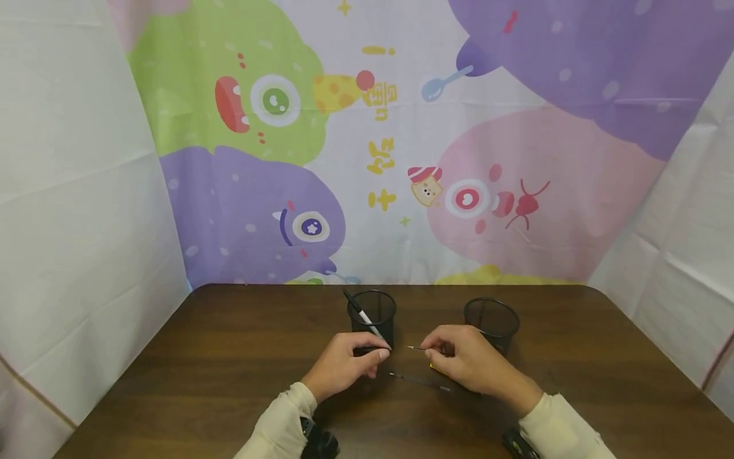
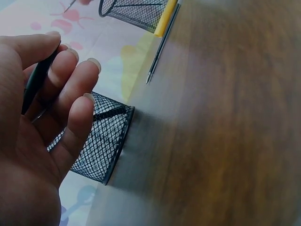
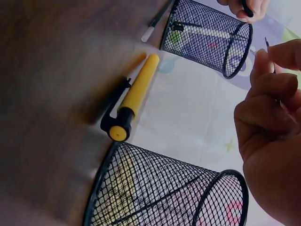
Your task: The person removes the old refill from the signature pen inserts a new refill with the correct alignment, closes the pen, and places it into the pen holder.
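Note:
My left hand (image 1: 343, 364) pinches a slim black pen barrel (image 2: 36, 80) between thumb and fingers, the other fingers loosely bent. Facing it, my right hand (image 1: 471, 362) pinches a thin pen refill (image 1: 415, 348), its metal tip pointing toward the left hand. A gap separates the two tips. On the table below lies another thin refill (image 1: 421, 382) with a pale end. A yellow pen with a black clip (image 3: 141, 87) lies near the right hand, mostly hidden by it in the head view.
Behind the left hand stands a black mesh cup (image 1: 392, 322) holding a black-and-white marker (image 1: 364, 315). A second mesh cup (image 1: 507, 326) stands behind the right hand. The brown wooden table (image 1: 229, 382) ends at a cartoon-printed curtain (image 1: 390, 248).

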A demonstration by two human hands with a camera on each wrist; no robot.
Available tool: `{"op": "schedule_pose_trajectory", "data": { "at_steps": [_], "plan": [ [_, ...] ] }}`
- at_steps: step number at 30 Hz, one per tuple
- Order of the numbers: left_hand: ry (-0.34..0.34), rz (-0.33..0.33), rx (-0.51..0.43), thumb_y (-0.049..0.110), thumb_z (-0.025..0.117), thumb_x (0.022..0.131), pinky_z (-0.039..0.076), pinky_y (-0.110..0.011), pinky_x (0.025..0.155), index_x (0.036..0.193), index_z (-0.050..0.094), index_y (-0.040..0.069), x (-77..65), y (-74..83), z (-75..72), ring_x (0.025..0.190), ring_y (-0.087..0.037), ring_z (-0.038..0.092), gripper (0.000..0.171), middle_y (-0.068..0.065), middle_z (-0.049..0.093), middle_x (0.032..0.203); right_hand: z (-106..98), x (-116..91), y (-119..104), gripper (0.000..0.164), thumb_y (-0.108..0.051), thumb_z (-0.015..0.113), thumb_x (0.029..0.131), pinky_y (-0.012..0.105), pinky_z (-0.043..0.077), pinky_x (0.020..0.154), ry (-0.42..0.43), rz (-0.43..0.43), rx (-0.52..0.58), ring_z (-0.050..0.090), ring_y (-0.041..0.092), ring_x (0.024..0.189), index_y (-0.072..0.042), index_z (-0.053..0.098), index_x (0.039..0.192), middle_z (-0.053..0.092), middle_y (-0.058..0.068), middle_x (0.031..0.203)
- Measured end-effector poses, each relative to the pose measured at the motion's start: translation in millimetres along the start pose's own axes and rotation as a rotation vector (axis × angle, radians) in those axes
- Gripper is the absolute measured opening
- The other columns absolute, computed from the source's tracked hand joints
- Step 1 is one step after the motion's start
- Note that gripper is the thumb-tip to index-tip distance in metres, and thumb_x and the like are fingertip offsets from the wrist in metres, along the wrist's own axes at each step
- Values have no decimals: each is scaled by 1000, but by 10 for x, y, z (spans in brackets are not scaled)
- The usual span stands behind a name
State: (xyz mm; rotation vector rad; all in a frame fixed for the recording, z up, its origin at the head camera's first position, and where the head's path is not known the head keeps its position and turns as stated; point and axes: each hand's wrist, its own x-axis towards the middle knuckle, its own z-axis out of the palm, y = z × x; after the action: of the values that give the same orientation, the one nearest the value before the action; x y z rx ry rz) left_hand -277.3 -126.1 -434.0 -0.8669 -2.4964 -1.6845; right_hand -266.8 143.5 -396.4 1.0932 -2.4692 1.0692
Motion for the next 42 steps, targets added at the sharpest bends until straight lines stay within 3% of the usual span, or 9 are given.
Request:
{"op": "schedule_pose_trajectory", "data": {
  "at_steps": [7,11,15,20,40,42],
  "plan": [
    [-3,-9,7,16,69,97,58,-35,64,109,75,11,-12,132,10,64,-21,67,15,-17,70,85,12,0,-21,15,-5,72,89,25,51,60,-7,12,10,56,3,66,-20,71,92,69,-4,83],
    [-18,4,-12,13,69,96,58,-37,64,109,75,5,-46,299,-7,64,-23,67,16,-19,71,88,18,16,-24,15,-7,74,90,24,50,58,-2,-18,-1,55,2,65,-21,73,93,67,-9,82],
    [-21,21,-36,12,69,97,59,-39,64,110,74,2,-69,367,-18,64,-21,67,18,-20,71,92,37,38,-15,12,-10,73,92,25,50,60,-3,-45,-24,55,3,68,-22,76,95,65,-15,84],
    [-16,0,-28,13,69,96,59,-43,65,110,75,5,-82,364,-15,65,-22,68,17,-19,72,91,65,45,-9,10,-12,73,93,27,51,61,0,-60,-32,55,3,70,-21,77,96,65,-16,85],
    [-33,2,-14,14,70,96,58,-33,63,110,75,3,-82,347,21,64,-21,67,19,-20,71,85,115,21,-23,7,-15,70,96,26,53,66,-59,-38,-10,59,3,74,-18,76,99,67,-13,88],
    [-33,1,-6,14,70,96,58,-34,63,111,75,5,-66,269,27,65,-21,67,18,-18,71,86,123,22,-30,8,-17,69,97,26,52,66,-64,-27,-3,58,3,75,-18,76,99,67,-13,89]
  ]
}}
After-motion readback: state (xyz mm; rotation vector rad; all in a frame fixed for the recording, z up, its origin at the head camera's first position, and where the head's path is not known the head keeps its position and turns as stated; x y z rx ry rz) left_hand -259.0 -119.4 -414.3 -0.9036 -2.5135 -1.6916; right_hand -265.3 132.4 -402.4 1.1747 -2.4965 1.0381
